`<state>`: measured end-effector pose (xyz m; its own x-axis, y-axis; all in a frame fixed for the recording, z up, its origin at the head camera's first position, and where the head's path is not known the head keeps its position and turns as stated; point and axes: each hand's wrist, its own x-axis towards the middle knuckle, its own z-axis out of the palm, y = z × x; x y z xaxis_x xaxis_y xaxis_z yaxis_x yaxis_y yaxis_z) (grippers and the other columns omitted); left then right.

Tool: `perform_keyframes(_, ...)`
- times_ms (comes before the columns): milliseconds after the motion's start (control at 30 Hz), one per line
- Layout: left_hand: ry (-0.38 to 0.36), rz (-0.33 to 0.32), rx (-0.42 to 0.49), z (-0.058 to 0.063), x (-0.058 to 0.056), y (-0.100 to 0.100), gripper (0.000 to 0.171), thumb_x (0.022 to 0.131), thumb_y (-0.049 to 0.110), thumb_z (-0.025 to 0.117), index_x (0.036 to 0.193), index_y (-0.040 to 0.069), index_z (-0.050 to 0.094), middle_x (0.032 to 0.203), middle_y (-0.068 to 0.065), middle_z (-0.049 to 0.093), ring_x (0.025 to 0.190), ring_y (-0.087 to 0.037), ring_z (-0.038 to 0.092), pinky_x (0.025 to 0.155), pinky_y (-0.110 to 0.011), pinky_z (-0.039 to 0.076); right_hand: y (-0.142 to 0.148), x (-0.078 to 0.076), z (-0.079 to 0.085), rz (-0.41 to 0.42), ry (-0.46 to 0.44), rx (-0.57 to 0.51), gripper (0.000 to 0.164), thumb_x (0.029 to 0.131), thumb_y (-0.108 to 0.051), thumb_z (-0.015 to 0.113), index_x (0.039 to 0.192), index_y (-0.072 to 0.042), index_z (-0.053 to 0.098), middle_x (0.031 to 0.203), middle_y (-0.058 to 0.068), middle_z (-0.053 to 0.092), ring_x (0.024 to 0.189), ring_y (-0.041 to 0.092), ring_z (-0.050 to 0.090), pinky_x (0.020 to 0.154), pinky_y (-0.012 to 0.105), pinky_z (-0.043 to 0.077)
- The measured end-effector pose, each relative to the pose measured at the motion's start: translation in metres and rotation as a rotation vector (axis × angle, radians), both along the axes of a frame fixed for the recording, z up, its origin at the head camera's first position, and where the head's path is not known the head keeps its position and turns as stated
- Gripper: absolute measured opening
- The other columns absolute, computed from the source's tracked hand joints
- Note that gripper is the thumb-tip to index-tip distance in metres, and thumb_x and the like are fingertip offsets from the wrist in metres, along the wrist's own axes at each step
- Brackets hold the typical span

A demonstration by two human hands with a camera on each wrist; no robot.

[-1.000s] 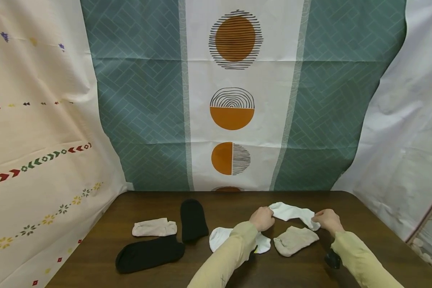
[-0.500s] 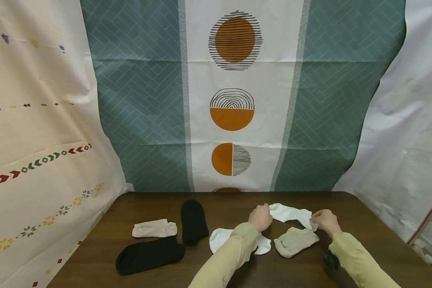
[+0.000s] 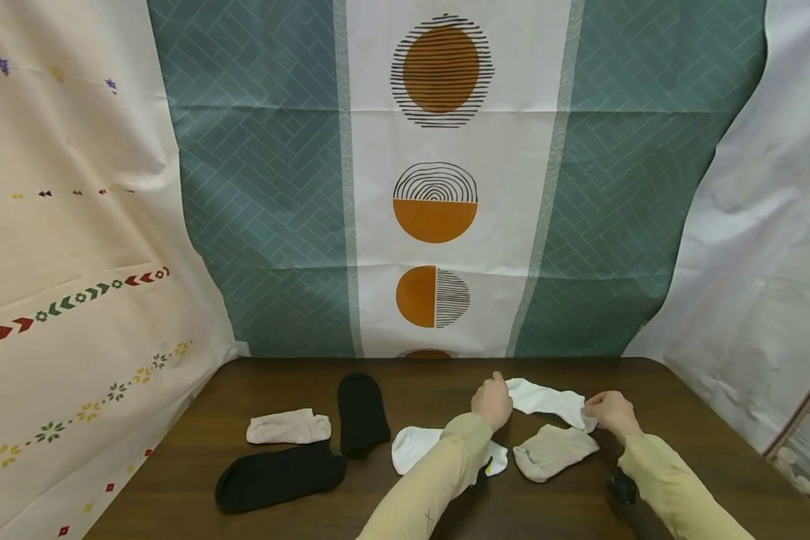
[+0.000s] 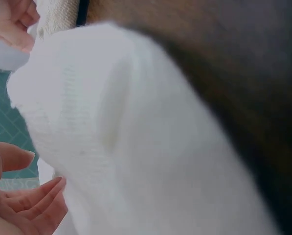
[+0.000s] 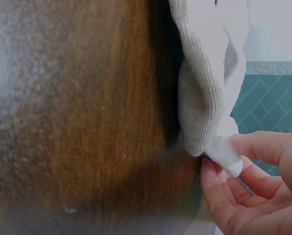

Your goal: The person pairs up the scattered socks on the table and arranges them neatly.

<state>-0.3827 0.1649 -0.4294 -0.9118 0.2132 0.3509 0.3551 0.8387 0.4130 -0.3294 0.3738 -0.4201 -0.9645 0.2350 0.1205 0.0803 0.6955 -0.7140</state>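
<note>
A white sock (image 3: 545,399) lies stretched out near the back right of the table. Between thumb and fingers, my right hand (image 3: 610,414) pinches its right end; in the right wrist view that white tip (image 5: 228,155) shows between them. My left hand (image 3: 493,403) is at the sock's left end, thumb and fingers apart in the left wrist view, with nothing held between them. Just in front of the stretched sock is a beige sock (image 3: 555,451). Another white sock (image 3: 415,447) lies under my left forearm, which hides its middle.
To the left lie a light beige sock (image 3: 289,427), an upright-lying black sock (image 3: 363,414) and a second black sock (image 3: 280,475) on the dark wooden table (image 3: 196,465). A patterned cloth (image 3: 439,225) hangs behind the table's back edge.
My left hand has loosened from the white sock's left end, a finger now raised. The right hand has shifted slightly left with its end, and still pinches it.
</note>
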Motion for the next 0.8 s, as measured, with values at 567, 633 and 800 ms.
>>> perform_keyframes(567, 0.046, 0.023, 0.028, 0.0021, -0.0068, -0.0046, 0.013, 0.082, 0.005, 0.061, 0.07, 0.005, 0.066, 0.07, -0.01, 0.063, 0.059, -0.021, 0.061, 0.045, -0.031, 0.045, -0.0012, -0.0033, -0.003, -0.003, -0.004, -0.003, 0.025, 0.08, -0.011, 0.063, 0.081, 0.013, 0.061, 0.075, 0.012, 0.059, 0.065, 0.022, 0.055, 0.055, 0.031, 0.046)
perform_keyframes(633, 0.059, 0.026, 0.019, 0.0008, -0.0082, -0.0048, 0.013, 0.082, 0.003, 0.061, 0.07, 0.005, 0.065, 0.07, -0.01, 0.063, 0.06, -0.022, 0.061, 0.045, -0.032, 0.046, -0.0019, -0.0029, -0.0025, -0.005, -0.007, -0.004, 0.028, 0.081, -0.015, 0.062, 0.082, 0.013, 0.061, 0.075, 0.011, 0.059, 0.064, 0.021, 0.056, 0.055, 0.031, 0.046)
perform_keyframes(800, 0.08, 0.027, -0.024, -0.0011, -0.0105, -0.0056, 0.013, 0.082, 0.002, 0.06, 0.07, 0.006, 0.064, 0.071, -0.01, 0.063, 0.062, -0.022, 0.062, 0.046, -0.032, 0.046, -0.0025, -0.0016, -0.0006, -0.013, 0.001, 0.008, 0.028, 0.081, -0.014, 0.062, 0.083, 0.013, 0.06, 0.075, 0.013, 0.059, 0.062, 0.021, 0.055, 0.054, 0.032, 0.044)
